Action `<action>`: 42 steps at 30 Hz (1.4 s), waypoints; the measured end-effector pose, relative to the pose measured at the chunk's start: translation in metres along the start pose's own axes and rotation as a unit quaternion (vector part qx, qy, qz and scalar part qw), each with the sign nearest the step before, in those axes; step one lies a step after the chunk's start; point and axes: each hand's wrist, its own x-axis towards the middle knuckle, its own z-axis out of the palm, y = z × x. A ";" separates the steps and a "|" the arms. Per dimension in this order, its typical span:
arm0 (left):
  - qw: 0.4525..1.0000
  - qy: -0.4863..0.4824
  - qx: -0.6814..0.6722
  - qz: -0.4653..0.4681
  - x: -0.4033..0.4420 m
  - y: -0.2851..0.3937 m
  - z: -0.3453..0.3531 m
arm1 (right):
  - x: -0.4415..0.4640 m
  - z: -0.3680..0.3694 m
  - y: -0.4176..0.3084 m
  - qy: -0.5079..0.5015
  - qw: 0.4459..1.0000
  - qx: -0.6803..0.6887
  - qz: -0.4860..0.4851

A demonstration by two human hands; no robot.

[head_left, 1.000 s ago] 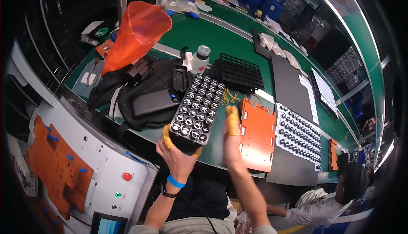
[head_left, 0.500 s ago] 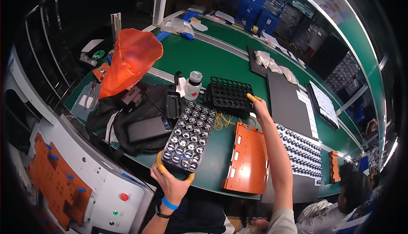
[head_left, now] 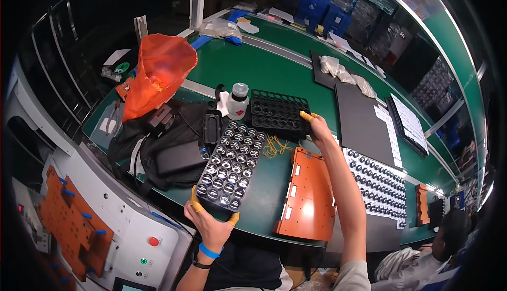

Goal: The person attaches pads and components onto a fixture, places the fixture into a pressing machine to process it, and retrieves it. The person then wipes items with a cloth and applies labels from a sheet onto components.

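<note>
My left hand (head_left: pixel 212 228), with yellow finger covers, grips the near end of a tray of round metal-topped parts (head_left: pixel 228 167), thumb at one corner and fingers along the left side. The tray is filled with rows of these shiny parts. My right hand (head_left: pixel 317 126), also in yellow finger covers, pinches the right edge of a black tray with round holes (head_left: pixel 279 109). This black tray lies beyond the filled one, and its visible holes look unfilled. Tangled yellow rubber bands (head_left: pixel 274 147) lie between the filled tray and an orange fixture plate (head_left: pixel 306 196).
A white bottle (head_left: pixel 237 102) stands left of the black tray. A black bag (head_left: pixel 150 151) and an orange plastic bag (head_left: pixel 161 74) are at the left. Further right, a white sheet (head_left: pixel 376 188) carries rows of small dark parts. A co-worker (head_left: pixel 417 262) sits at lower right.
The black tray has shifted slightly left with my right hand, closer to the bottle. My left hand and the filled tray sit slightly further left in view, which itself has shifted a little.
</note>
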 end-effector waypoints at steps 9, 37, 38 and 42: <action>1.000 0.010 0.004 0.010 0.000 0.002 0.000 | -0.008 0.023 0.001 0.012 0.999 -0.001 -0.031; 1.000 -0.015 -0.005 -0.010 0.007 0.008 -0.008 | -0.020 0.086 -0.029 0.181 0.873 -0.297 -0.343; 1.000 -0.014 -0.008 -0.013 0.007 0.006 -0.007 | -0.027 0.102 -0.041 0.106 0.884 -0.284 -0.356; 1.000 -0.017 -0.009 -0.017 0.007 0.005 -0.007 | -0.020 0.157 -0.086 -0.233 0.831 -0.398 -0.312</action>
